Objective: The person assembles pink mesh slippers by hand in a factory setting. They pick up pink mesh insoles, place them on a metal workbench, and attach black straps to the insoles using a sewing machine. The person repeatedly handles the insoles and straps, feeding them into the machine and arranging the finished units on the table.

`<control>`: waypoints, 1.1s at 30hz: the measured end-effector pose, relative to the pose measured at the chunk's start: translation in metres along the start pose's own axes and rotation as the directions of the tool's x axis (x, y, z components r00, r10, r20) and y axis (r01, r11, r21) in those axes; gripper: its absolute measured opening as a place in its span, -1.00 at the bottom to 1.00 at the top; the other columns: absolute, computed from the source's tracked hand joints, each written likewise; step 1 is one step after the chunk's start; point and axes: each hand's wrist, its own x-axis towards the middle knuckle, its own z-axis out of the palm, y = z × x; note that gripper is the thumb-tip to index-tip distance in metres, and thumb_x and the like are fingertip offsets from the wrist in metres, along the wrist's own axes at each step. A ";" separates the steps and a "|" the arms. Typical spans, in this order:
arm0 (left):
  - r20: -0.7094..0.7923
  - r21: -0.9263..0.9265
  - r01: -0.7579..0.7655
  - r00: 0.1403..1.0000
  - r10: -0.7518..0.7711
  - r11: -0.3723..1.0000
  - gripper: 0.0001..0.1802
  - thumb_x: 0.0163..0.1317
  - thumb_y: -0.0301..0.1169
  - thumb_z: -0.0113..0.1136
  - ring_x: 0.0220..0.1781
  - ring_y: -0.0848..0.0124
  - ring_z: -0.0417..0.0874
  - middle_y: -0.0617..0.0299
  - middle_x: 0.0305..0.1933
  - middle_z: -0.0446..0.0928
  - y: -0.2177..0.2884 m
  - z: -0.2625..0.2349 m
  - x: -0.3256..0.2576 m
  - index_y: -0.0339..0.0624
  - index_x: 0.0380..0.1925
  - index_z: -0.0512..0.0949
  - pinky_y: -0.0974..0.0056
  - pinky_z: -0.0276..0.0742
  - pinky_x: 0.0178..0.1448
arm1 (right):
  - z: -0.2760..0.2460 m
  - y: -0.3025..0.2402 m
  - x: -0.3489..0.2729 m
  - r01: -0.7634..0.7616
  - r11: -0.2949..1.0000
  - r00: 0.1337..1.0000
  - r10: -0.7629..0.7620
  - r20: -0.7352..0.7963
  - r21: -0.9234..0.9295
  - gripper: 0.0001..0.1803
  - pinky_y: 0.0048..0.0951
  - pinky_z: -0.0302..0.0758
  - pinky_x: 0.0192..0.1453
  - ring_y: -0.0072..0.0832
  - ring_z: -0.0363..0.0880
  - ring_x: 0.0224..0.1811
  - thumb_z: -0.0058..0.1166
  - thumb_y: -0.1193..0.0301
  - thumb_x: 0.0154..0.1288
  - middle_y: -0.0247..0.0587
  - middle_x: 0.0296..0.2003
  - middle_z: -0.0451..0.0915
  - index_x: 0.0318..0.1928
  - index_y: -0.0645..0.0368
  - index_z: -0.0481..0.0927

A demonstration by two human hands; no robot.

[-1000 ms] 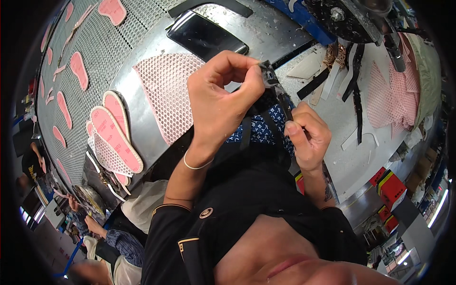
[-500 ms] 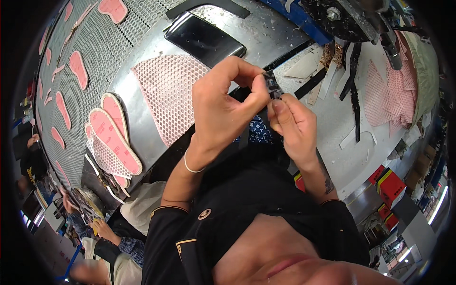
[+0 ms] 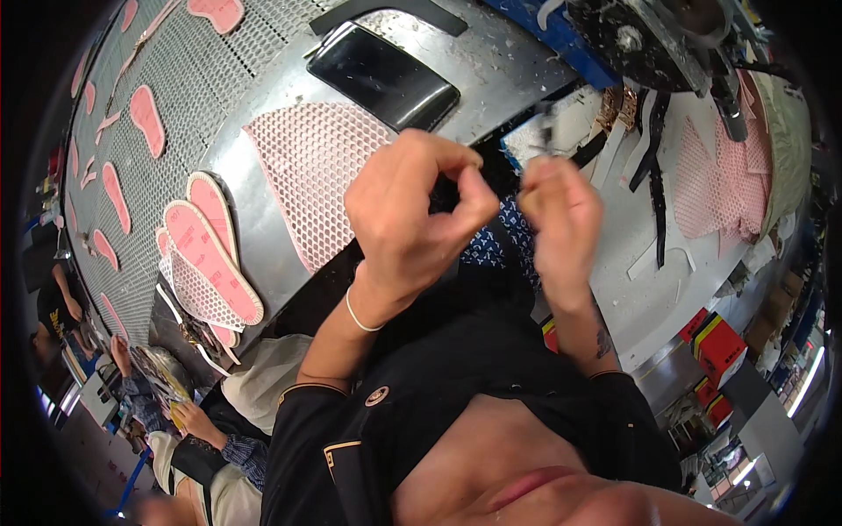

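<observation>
My left hand [image 3: 417,206] is raised above the table's near edge, thumb and fingers curled into a pinch. Whatever sits at its fingertips, if anything, cannot be made out. To its right, my right hand [image 3: 564,219] is closed and smeared by motion. Just beyond its fingers shows a small blurred dark piece [image 3: 545,127], apparently held by them. Pink-edged mesh fabric [image 3: 320,175] lies flat on the metal table beside my left hand. Farther left, pink insoles with pale stitched rims [image 3: 215,263] are stacked, a white mesh strap across one.
A dark glossy phone-like slab [image 3: 383,76] lies beyond the mesh. Pink sole pieces [image 3: 147,121] dot the grid-patterned belt [image 3: 210,88] at left. A dark machine [image 3: 627,39] stands at the far right, near black strips [image 3: 656,219] and piled pink mesh [image 3: 719,175]. Another person's hand [image 3: 197,421] shows lower left.
My hands have come apart. The dark piece that was between them is now by my right hand, which has shifted right. My left hand has dropped slightly nearer to me.
</observation>
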 end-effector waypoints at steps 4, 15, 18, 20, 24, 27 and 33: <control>0.046 -0.099 -0.042 0.998 0.046 0.994 -0.77 -0.18 -0.68 0.24 -0.45 0.23 0.60 0.16 -0.46 0.55 -0.006 -0.008 0.001 -0.23 -0.43 0.57 0.23 0.54 -0.36 | -0.017 -0.008 0.011 0.041 0.996 0.996 -0.047 -0.070 -0.084 -0.69 -0.64 0.12 -0.56 -0.78 0.16 -0.60 -0.12 0.33 0.49 -0.50 -0.64 0.32 -0.31 0.29 0.56; 0.189 -0.130 0.083 0.980 -0.057 0.988 -0.92 -0.02 -0.59 0.19 -0.14 0.14 0.59 0.10 -0.19 0.56 -0.009 0.032 0.034 -0.25 -0.46 0.52 0.18 0.50 -0.03 | -0.064 -0.007 0.007 0.131 0.936 0.986 -0.158 -0.058 -0.326 -0.74 -0.64 0.18 -0.42 -0.72 0.22 -0.52 -0.13 0.38 0.46 -0.45 -0.57 0.32 -0.10 0.28 0.57; 0.195 -0.236 0.043 0.981 0.004 0.971 -0.90 0.08 -0.58 0.25 -0.19 0.16 0.57 0.06 -0.28 0.55 0.002 0.076 0.048 -0.31 -0.49 0.49 0.21 0.46 -0.09 | -0.114 -0.026 -0.001 0.120 0.909 0.972 -0.189 -0.139 -0.398 -0.74 -0.59 0.25 -0.38 -0.69 0.29 -0.47 -0.06 0.36 0.43 -0.41 -0.55 0.36 -0.07 0.29 0.56; 0.236 -0.254 -0.001 0.970 0.063 0.967 -0.89 0.08 -0.61 0.26 -0.23 0.19 0.57 0.06 -0.30 0.53 0.021 0.092 0.059 -0.36 -0.47 0.49 0.26 0.46 -0.12 | -0.149 -0.048 -0.008 0.074 0.876 0.944 -0.216 -0.250 -0.477 -0.76 -0.52 0.32 -0.33 -0.60 0.36 -0.47 -0.07 0.39 0.43 -0.32 -0.56 0.39 -0.08 0.28 0.56; 0.390 -0.343 0.044 0.915 0.100 0.938 -0.90 0.11 -0.61 0.26 -0.20 0.25 0.58 0.11 -0.20 0.53 0.064 0.135 0.048 -0.33 -0.35 0.57 0.27 0.47 -0.11 | -0.239 -0.041 -0.056 -0.219 0.744 0.741 -0.294 -0.603 -0.632 -0.75 -0.35 0.38 -0.27 -0.35 0.45 -0.42 -0.03 0.38 0.40 -0.17 -0.52 0.48 -0.07 0.29 0.56; 0.470 -0.336 0.033 0.872 0.137 0.941 -0.83 0.13 -0.64 0.21 -0.18 0.23 0.58 0.12 -0.11 0.51 0.083 0.162 0.042 -0.31 -0.24 0.60 0.25 0.48 -0.11 | -0.280 -0.026 -0.089 -0.382 0.588 0.660 -0.367 -0.655 -0.714 -0.75 -0.28 0.41 -0.22 -0.22 0.49 -0.34 0.00 0.38 0.38 -0.09 -0.45 0.53 -0.07 0.31 0.55; 0.440 -0.246 -0.010 0.890 0.121 0.969 -0.67 0.22 -0.62 0.06 0.01 0.18 0.55 0.01 0.07 0.45 0.072 0.187 0.029 -0.29 0.01 0.53 0.24 0.49 0.00 | -0.311 -0.015 -0.088 -0.339 0.443 0.666 -0.509 -0.545 -0.830 -0.71 -0.22 0.41 0.03 -0.08 0.48 -0.09 0.10 0.39 0.30 0.02 -0.13 0.55 -0.04 0.30 0.54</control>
